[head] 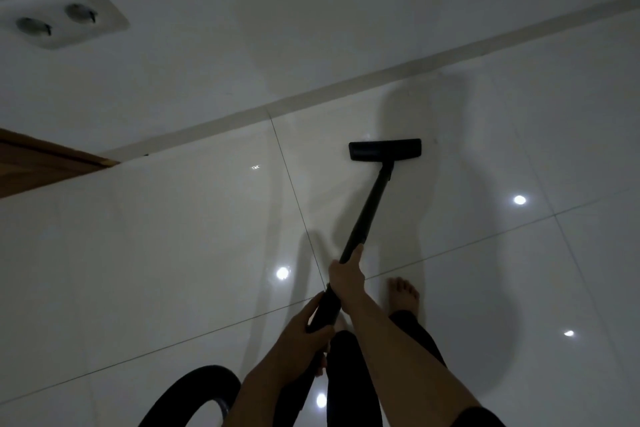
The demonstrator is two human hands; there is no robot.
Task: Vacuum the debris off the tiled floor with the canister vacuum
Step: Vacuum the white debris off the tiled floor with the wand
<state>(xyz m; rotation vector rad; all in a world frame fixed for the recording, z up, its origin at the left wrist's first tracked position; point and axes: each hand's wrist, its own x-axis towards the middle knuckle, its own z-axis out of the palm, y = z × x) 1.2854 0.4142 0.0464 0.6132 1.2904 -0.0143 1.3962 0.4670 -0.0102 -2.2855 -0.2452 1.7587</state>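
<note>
Glossy tiled floor (173, 253) meets a wall (311, 10) just ahead. The floor head (385, 149) lies flat near the skirting (311, 95). Its wand (367, 211) slants back to the right hand (346, 276), which grips it ahead of the left hand (304, 326), likewise wrapped round it.

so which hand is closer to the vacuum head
The right hand, gripping the tube further forward; the left hand holds it behind.

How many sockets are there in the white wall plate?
2. Both are in the white wall plate at the upper left: the left socket, and the right socket beside it, slightly higher. None seems hidden.
</note>
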